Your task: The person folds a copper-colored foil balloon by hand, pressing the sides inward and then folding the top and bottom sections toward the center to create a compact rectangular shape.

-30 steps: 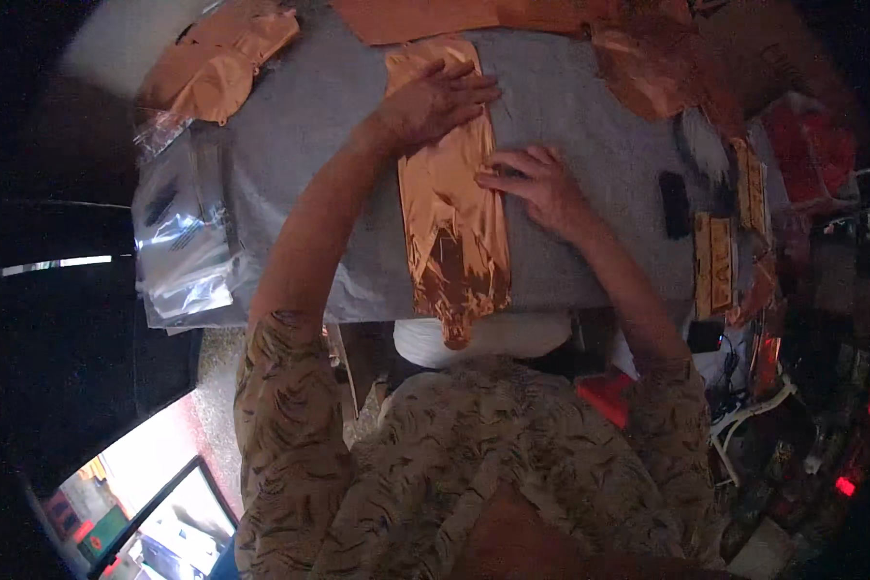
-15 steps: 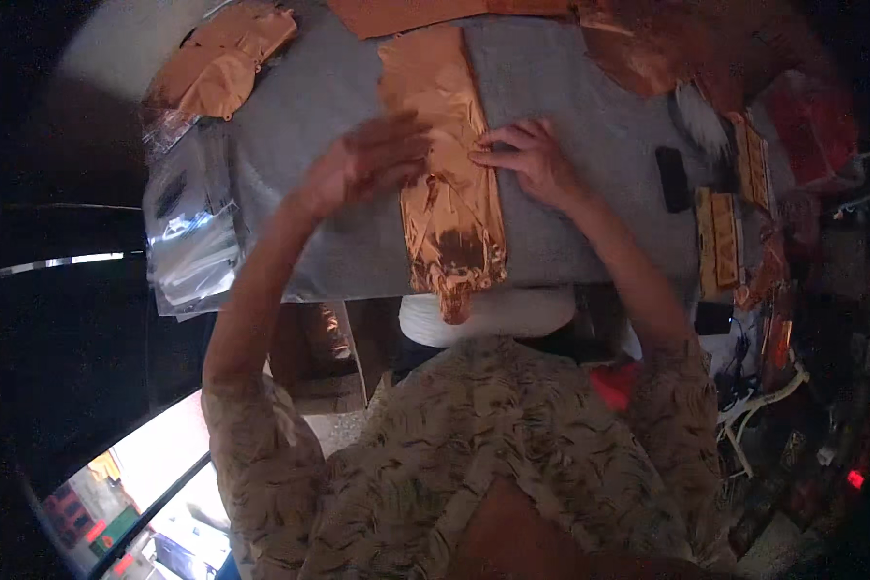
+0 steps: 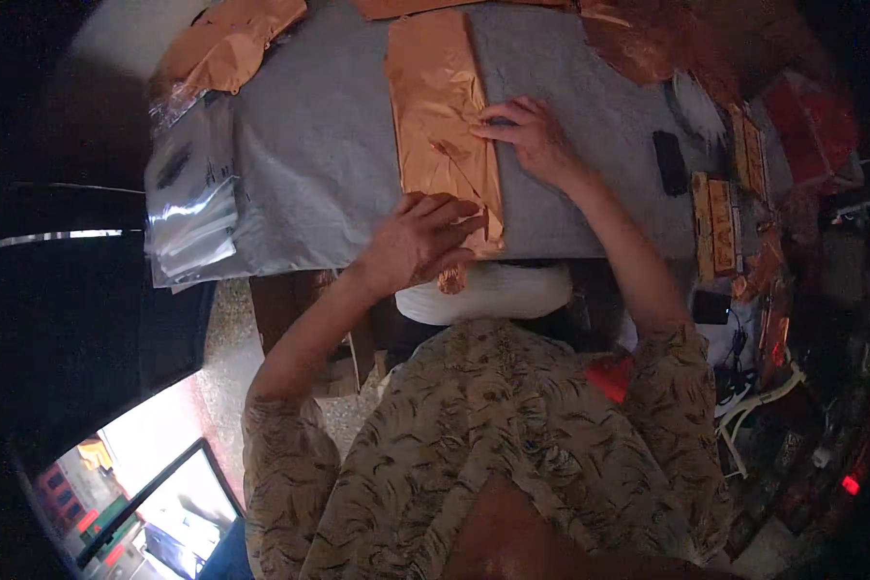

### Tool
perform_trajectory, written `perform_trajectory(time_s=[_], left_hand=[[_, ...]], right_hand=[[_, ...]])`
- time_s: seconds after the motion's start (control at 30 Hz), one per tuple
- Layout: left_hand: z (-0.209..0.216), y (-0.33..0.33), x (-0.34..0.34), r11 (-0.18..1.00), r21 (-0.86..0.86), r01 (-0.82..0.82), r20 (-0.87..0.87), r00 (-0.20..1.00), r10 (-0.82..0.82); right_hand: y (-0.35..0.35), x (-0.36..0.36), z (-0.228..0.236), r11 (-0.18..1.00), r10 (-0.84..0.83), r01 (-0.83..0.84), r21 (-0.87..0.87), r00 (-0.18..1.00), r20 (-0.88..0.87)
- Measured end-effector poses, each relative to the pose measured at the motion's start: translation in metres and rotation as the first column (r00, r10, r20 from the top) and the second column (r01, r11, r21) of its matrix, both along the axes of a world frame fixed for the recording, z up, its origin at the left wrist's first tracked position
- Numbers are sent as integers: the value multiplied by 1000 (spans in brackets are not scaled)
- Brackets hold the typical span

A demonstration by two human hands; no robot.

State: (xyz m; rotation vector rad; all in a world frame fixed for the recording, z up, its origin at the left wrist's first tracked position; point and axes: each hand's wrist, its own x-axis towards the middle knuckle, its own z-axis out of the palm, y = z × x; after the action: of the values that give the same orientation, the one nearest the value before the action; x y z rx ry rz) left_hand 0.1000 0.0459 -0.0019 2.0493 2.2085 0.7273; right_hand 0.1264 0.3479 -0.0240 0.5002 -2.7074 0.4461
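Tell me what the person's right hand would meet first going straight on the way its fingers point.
The right hand points leftward, so the copper-coloured foil comes first, at its right edge. The hand seems at or on that edge, though depth is unclear.

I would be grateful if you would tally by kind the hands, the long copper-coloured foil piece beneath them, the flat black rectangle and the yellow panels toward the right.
Hands: 2 (left hand, right hand)
Long foil piece: 1
Flat black rectangle: 1
Yellow panels: 2 (nearer panel, farther panel)
Total: 6
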Motion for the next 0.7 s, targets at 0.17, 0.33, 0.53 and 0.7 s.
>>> perform_trajectory(time_s=[0.17, 0.33, 0.53, 0.7], left_hand=[[-7, 1, 5, 1000, -12, -15, -93, 996, 14], [-7, -1, 6, 999, -46, 27, -39, 999, -29], [-4, -3, 6, 996, -62, 61, -52, 997, -65], [-6, -9, -21, 988, 42, 151, 6, 988, -151]], right_hand=[[2, -2, -5, 1000, 8, -8, -17, 1000, -13], [-1, 1, 1, 1000, -13, 13, 18, 1000, -11], [1, -2, -4, 999, 3, -2, -37, 1000, 9], [-2, 0, -3, 999, -35, 35, 41, 999, 9]])
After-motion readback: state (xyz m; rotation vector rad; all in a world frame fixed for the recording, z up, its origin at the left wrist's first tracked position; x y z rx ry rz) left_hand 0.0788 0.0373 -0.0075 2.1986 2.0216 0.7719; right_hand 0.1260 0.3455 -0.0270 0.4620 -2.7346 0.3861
